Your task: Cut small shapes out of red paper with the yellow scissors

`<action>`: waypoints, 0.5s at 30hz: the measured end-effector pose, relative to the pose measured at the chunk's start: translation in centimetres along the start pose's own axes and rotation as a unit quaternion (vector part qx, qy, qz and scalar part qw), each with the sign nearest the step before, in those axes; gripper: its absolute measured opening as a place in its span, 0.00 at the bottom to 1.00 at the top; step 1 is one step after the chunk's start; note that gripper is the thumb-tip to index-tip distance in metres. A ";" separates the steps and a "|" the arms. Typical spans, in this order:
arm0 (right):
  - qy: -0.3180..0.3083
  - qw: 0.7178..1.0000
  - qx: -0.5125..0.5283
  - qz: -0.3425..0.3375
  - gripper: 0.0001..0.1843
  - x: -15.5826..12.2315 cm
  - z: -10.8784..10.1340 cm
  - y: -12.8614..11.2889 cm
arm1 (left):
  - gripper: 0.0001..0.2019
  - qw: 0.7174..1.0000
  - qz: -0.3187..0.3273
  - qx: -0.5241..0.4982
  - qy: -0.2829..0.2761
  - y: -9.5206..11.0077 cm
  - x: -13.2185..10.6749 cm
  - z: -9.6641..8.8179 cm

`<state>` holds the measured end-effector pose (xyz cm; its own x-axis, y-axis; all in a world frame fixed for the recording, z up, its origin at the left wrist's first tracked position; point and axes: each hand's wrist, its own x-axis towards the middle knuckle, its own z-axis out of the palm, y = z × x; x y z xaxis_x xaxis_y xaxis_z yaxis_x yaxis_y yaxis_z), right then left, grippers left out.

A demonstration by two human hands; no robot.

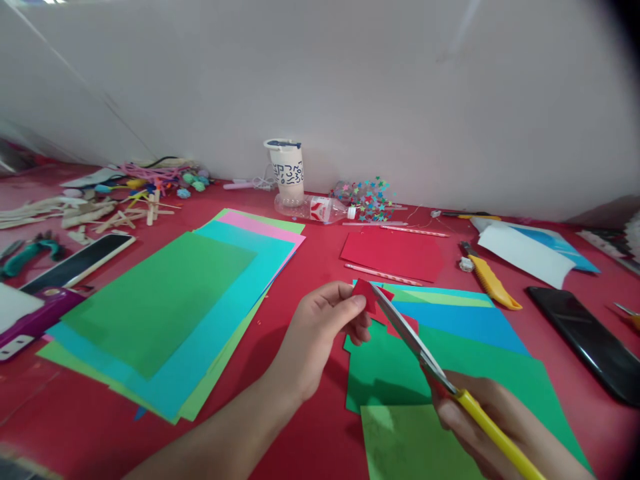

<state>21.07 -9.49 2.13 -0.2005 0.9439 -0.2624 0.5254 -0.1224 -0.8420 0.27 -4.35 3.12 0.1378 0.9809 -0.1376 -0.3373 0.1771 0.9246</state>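
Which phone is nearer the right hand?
The black phone, right of the right hand and yellow cutter; the white-edged phone lies far left, past the left paper stack.

The left hand (320,327) was bare, as was its smooth, tapering forearm (235,427); the right hand (505,402), partly hidden, looked bare as well.

Left hand (325,330) pinching (thumb (347,311) in front), right hand (483,407) curled

A craft workspace — coloured paper (160,300), scissors (465,400), utility knife (490,283) and wooden sticks (151,209) across a red tabletop (310,433)
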 end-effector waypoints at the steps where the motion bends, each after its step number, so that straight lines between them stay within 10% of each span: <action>1: -0.010 1.000 -0.002 0.001 0.33 0.1 0.0 0.3 | 0.08 1.000 -0.003 -0.017 0.000 0.1 0.0 0.0; 15: -0.013 1.000 0.002 0.015 0.34 -0.1 0.6 0.6 | 0.05 0.984 -0.084 -0.156 -0.009 0.1 0.3 0.0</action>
<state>20.91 -9.80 1.40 -0.2052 0.9316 -0.3002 0.5276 -0.1530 -0.8356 0.29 -4.08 3.23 0.2317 0.9344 -0.2705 -0.5771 0.3559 0.7351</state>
